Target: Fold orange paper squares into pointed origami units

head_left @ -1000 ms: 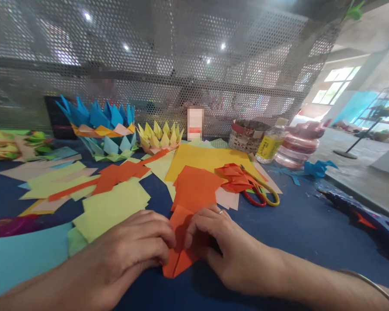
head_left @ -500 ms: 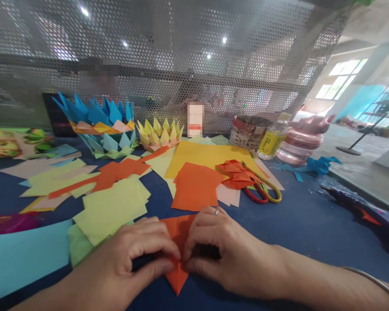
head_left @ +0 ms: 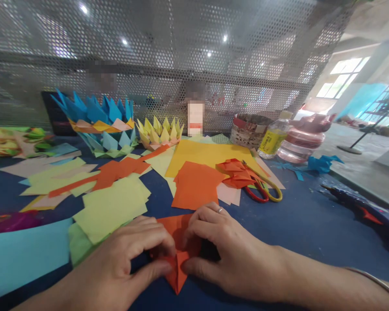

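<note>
The left hand (head_left: pixel 139 250) is half curled, its thumb and bent fingertips gripping the left side of a folded orange paper (head_left: pixel 177 276). The right hand (head_left: pixel 210 242), with a ring on one finger, is bent the same way and grips the right side, its thumb low by the fold and its fingers higher up. The paper is low in the middle of the view, between the two hands and over the dark blue counter (head_left: pixel 278 233), with its pointed end toward the person and its flat top edge away.

Just beyond that top edge lies a stack of orange sheets (head_left: pixel 197 188). Left of it, green papers (head_left: pixel 113 207) come close to the left hand, and a light blue sheet (head_left: pixel 26 246) lies beside the left forearm. The right side has more room: a wide stretch of counter runs from the right forearm up to the scissors (head_left: pixel 274 194) and across to the glue gun (head_left: pixel 365 209), which lies near the counter's right edge (head_left: pixel 359 179)
</note>
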